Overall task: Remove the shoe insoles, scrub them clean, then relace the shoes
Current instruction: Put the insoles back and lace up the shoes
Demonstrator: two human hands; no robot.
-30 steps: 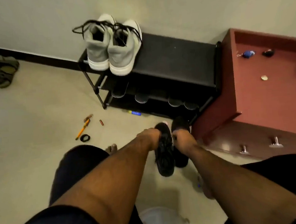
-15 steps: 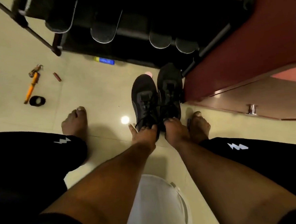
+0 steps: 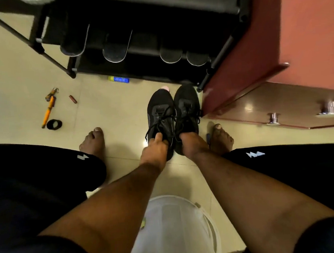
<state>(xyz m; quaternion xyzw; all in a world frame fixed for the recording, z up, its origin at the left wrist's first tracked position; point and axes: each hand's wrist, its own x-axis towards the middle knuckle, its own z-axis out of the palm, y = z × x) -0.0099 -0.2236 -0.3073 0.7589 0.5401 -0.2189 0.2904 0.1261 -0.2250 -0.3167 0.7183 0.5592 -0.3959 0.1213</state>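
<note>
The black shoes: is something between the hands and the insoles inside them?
Yes. The laces are threaded and cross over both openings. The left hand grips the left shoe and the right hand the right shoe at the heel ends.

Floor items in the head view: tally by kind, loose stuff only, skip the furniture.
Black shoes: 2, left one, right one
Orange-handled tool: 1
Black ring: 1
Small red stick: 1
Blue and yellow tube: 1
Total: 6
</note>
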